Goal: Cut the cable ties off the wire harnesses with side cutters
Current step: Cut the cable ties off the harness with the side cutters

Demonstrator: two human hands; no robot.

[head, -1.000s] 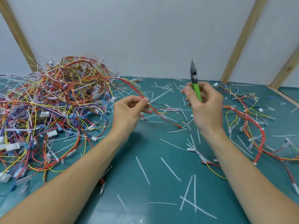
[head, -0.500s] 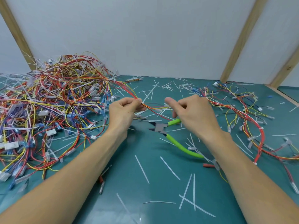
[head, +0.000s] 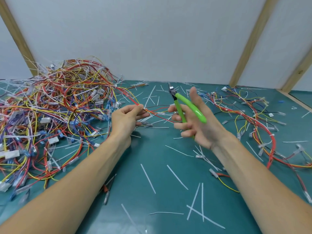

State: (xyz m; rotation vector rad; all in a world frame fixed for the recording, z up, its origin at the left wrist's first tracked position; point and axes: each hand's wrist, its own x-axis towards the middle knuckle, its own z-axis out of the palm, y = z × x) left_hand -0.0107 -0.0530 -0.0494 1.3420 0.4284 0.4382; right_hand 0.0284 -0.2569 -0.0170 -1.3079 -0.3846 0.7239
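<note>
My left hand (head: 125,118) pinches the wires (head: 152,112), which run sideways across to my right hand (head: 197,122), lifted above the table (head: 152,157). That right hand holds the cutters (head: 184,105) loosely, fingers half-curled round the green handles, nose pointing up and away. I can't spot a tie on this stretch.

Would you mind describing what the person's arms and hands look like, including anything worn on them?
Both forearms are bare right to the frame's lower edge, with no sleeves showing. The left hand and right hand wear no gloves, and no watch, ring or wristband is visible.
</note>
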